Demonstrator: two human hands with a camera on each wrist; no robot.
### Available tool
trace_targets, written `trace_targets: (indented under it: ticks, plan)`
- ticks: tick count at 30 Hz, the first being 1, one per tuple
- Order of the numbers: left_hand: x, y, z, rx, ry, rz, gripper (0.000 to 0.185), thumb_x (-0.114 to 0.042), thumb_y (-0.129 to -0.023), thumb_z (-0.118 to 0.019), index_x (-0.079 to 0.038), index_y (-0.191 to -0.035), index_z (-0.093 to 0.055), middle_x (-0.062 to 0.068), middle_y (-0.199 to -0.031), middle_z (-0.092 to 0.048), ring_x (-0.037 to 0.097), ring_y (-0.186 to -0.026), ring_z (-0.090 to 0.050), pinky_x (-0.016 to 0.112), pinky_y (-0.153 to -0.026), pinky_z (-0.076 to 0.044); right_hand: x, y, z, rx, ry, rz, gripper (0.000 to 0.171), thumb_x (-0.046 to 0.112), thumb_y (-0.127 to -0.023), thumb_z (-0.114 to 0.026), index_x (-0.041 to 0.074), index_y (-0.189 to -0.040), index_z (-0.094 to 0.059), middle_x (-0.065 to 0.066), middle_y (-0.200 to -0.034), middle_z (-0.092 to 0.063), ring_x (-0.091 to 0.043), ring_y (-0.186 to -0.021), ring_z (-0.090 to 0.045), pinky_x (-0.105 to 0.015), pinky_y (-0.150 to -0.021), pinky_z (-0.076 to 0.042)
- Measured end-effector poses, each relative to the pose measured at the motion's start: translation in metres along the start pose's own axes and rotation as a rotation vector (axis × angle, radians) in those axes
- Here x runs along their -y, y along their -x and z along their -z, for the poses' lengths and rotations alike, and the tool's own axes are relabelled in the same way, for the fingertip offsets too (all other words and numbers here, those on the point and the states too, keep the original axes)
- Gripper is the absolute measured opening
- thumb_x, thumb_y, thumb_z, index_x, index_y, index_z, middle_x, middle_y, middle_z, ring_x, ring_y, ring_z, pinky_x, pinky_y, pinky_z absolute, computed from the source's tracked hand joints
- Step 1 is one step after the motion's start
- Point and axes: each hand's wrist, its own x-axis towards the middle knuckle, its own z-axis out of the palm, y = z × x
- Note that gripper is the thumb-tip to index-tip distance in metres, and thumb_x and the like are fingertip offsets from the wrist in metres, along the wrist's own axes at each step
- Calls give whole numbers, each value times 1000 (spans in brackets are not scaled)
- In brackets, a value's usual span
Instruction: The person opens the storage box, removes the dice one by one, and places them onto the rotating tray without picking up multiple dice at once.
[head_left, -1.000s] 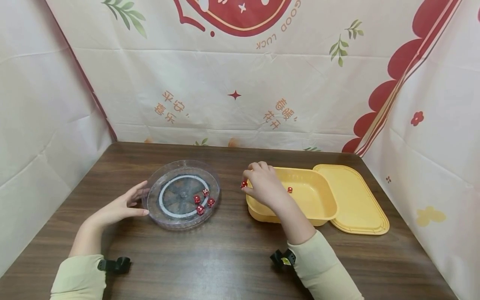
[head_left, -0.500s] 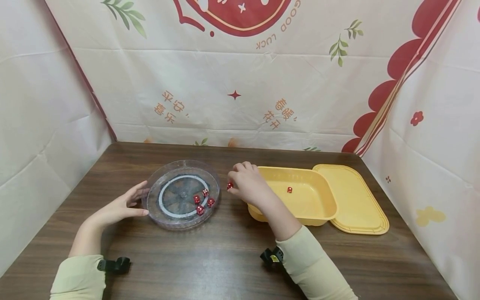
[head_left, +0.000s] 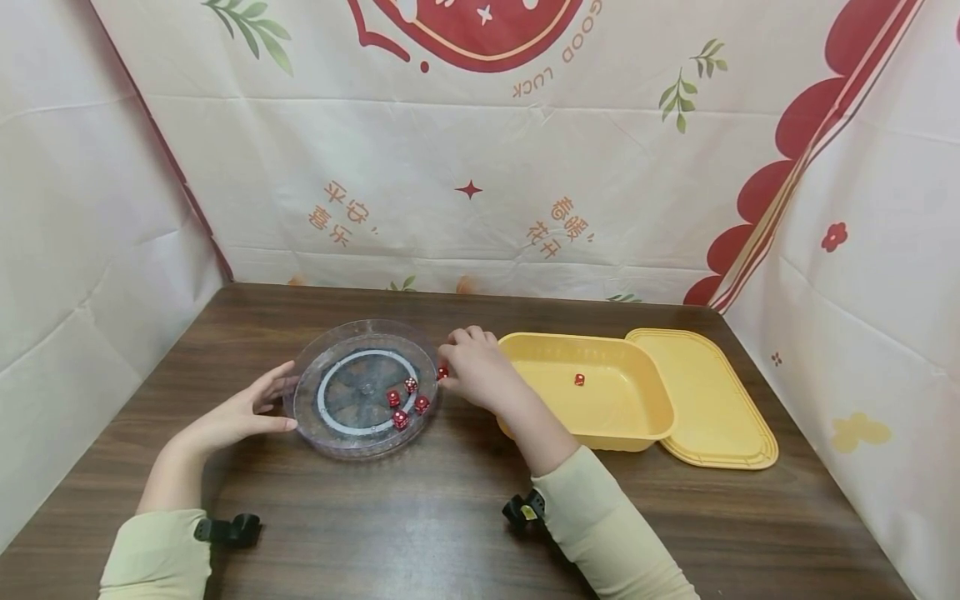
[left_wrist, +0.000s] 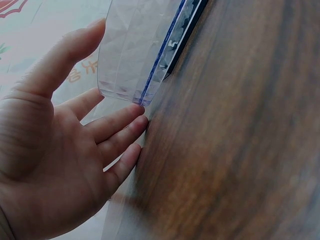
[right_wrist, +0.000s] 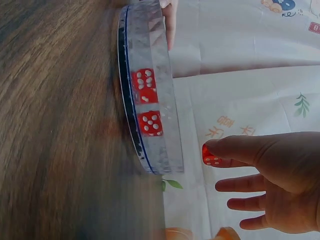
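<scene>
Change: since the earlier frames the right hand (head_left: pixel 474 372) has travelled left from above the yellow tray (head_left: pixel 637 433) to the right rim of the clear round dish (head_left: pixel 307 375), carrying its die along; the left hand, the dish and the dice inside it lie as before.
Right hand: pinches one red die (head_left: pixel 442 372) between thumb and forefinger, held just beside the dish rim and above the worktop (head_left: pixel 420 517); the wrist view shows the other fingers (right_wrist: pixel 240 186) spread loosely below the pinch.
Left hand: the left hand (head_left: pixel 240 414) rests with straight, relaxed fingers against the left wall of the dish, thumb toward the far side of the rim, gripping nothing.
Dish: stands flat on the worktop with four red dice (head_left: pixel 405 404) clustered in its right half.
Tray: just right of the right hand, with a single red die (head_left: pixel 579 380) on its floor.
Lid: a yellow lid (head_left: pixel 712 408) lies flat, touching the tray's right side.
Backdrop: a white printed cloth (head_left: pixel 480 167) hangs behind and on both sides.
</scene>
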Motion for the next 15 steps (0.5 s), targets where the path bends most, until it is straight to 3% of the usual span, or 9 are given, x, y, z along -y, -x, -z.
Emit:
trace_targets:
  ticks: [15]
  plan:
    - [1, -1, 0, 2, 7, -28, 94, -16, -87, -71, -3, -153, -6, 34, -149, -20, 50, -135, -18, 63, -104, -22, 14, -17, -16, 42, 4, -5, 19, 34, -82, -75, 18, -87, -66, -7, -113, -57, -28, -111, -45, -46, -95, -35]
